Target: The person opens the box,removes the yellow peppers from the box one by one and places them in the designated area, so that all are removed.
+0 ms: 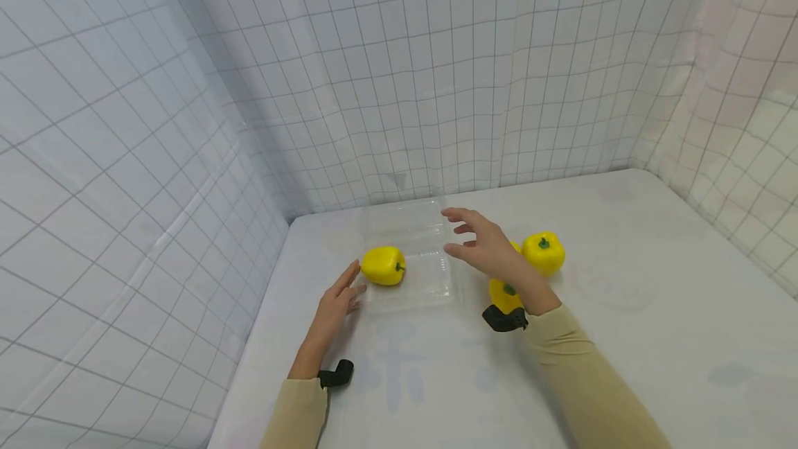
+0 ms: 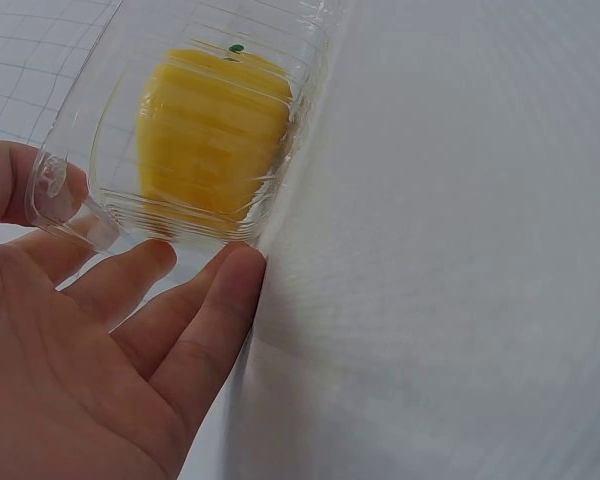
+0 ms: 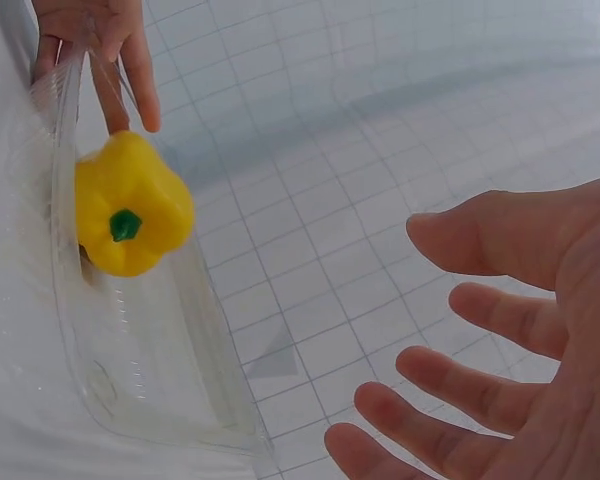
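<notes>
A clear plastic clamshell container (image 1: 430,279) lies opened out on the white table, its lid (image 1: 399,224) folded back on the far side. Inside the tray, toward its left end, a yellow bell pepper (image 1: 383,266) with a green stem lies on its side. My left hand (image 2: 110,310) holds the tray's left end, thumb at the rim and fingers against the outer wall. Over the container's right side hovers my right hand (image 1: 483,244), thumb and fingers spread apart with nothing between them. In the right wrist view, the pepper (image 3: 135,210) is apart from that hand.
To the right of the container sit more yellow bell peppers: one (image 1: 544,253) in full view, another (image 1: 503,294) partly hidden by my right wrist. White grid-patterned sheeting (image 1: 424,75) surrounds the table (image 1: 623,324) at the back and sides.
</notes>
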